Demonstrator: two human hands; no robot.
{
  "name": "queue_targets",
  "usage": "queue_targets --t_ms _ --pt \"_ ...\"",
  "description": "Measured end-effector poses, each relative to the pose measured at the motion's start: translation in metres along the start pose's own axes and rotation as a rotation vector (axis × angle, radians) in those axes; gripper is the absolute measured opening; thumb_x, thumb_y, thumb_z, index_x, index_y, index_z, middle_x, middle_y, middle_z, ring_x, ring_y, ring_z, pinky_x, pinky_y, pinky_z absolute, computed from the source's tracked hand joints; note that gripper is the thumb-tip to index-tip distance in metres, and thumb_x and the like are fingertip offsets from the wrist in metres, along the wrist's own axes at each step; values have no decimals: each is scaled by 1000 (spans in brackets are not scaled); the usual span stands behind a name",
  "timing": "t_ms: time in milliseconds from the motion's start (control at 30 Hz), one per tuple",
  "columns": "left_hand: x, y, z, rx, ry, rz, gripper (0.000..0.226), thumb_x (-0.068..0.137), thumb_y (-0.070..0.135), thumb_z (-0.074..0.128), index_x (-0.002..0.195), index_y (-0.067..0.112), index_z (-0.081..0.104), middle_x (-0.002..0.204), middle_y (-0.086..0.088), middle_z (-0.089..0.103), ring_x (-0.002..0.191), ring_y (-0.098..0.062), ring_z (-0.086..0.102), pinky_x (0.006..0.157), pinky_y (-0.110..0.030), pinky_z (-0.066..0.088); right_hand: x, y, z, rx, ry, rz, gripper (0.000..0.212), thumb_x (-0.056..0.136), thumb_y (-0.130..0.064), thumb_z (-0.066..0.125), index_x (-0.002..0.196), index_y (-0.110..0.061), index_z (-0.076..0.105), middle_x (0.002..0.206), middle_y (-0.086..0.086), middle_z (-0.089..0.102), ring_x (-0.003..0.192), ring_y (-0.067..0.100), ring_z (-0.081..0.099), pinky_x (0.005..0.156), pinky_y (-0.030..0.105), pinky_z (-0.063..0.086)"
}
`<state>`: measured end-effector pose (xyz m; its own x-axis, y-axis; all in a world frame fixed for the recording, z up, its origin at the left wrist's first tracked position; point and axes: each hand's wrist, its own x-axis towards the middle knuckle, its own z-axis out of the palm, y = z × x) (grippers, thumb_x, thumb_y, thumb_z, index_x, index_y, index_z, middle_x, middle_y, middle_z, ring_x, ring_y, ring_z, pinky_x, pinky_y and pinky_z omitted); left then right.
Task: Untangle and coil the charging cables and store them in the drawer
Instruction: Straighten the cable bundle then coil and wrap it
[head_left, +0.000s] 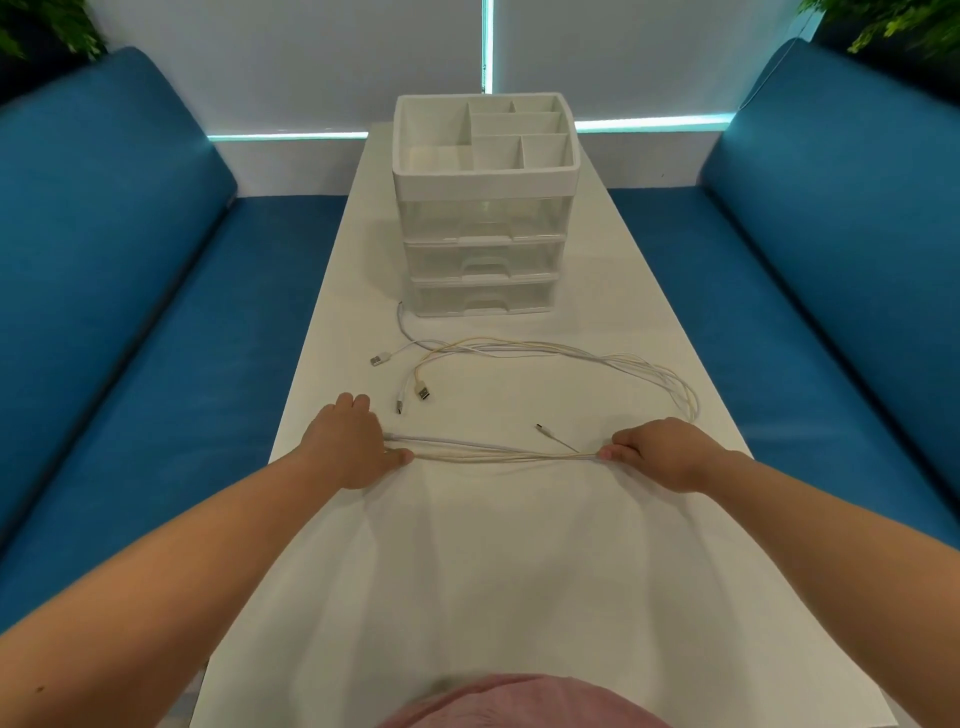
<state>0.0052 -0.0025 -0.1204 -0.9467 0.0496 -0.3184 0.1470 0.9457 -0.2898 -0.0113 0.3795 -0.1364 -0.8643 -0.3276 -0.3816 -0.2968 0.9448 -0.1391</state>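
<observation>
stretching a bundle of charging cables (498, 451) across mid-frame: left hand (348, 447) and right hand (660, 452), well apart, each pinch one end. beyond, loose strands and plugs (410, 395) loop on the white table (467, 571). the untangling step seems in hand; next comes separating single cables, then coiling. the drawer unit (483, 249), upper centre, is closed.

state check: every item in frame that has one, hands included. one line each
Thin white and cream charging cables: uncoiled, bunched together, on the white table.
Clear three-drawer plastic organizer: all drawers closed; top tray empty.
Left hand: grips one end of the cable bundle.
Right hand: fingers pinch the bundle, pulled straight between the hands.
</observation>
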Motion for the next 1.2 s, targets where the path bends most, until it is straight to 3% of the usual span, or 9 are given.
queue_targets --t_ms 367,500,633,700,767,867,933,1000,1200 --pt "-5 6 -1 2 60 31 60 87 50 46 137 16 39 133 -7 37 121 -27 34 100 -36 31 2 -7 -5 7 -4 -32 45 98 -57 27 66 -30 43 66 -9 50 74 19 50 68 30 34" --pt "3 42 -20 -224 276 264 49 85 26 54 132 14 47 130 -9 44 118 -28 39 99 -38 35 0 -9 -7 33 -10 -44 45 98 -57 28 63 -32 39 63 -9 47 66 13 46 66 30 32" --pt "9 112 -30 -415 237 592 63 91 46 56 146 20 38 147 -4 37 133 -26 33 112 -39 23 -1 -5 -9 82 -8 -45 46 97 -58 29 64 -28 42 64 -6 50 67 15 47 65 31 35" --pt "14 137 -17 -384 173 603 70 92 56 50 151 25 28 157 -2 26 143 -24 21 119 -42 7 -2 -2 -10 93 1 -43 46 97 -58 30 66 -27 44 65 -5 51 69 16 49 66 31 37" --pt "19 145 -2 -414 254 571 62 94 58 45 147 27 36 152 0 35 140 -22 25 121 -45 2 -2 0 -10 98 1 -40 43 98 -57 30 65 -31 43 65 -7 51 69 14 49 67 31 38" --pt "22 145 8 -412 458 587 34 95 42 50 120 21 62 115 0 59 109 -24 49 112 -43 32 0 -1 -10 95 1 -31 43 98 -57 31 64 -31 40 63 -8 49 66 12 46 65 31 35" --pt "23 142 13 -385 551 617 18 93 23 53 105 17 65 97 -2 60 88 -24 55 82 -36 49 3 -4 -9 71 17 -37 44 97 -58 30 65 -29 38 63 -7 48 67 16 47 64 32 35" --pt "22 140 14 -375 495 615 18 98 17 46 107 13 61 99 -6 58 88 -26 56 73 -34 44 4 -7 -7 39 31 -39 43 97 -58 29 66 -29 36 63 -7 47 67 18 47 63 32 35" --pt "17 126 -2 -675 122 462 31 105 30 32 122 11 50 115 -10 61 103 -28 57 87 -38 44 8 -16 -5 32 77 -74 35 100 -54 24 87 -25 39 70 -3 53 72 24 53 65 36 40"
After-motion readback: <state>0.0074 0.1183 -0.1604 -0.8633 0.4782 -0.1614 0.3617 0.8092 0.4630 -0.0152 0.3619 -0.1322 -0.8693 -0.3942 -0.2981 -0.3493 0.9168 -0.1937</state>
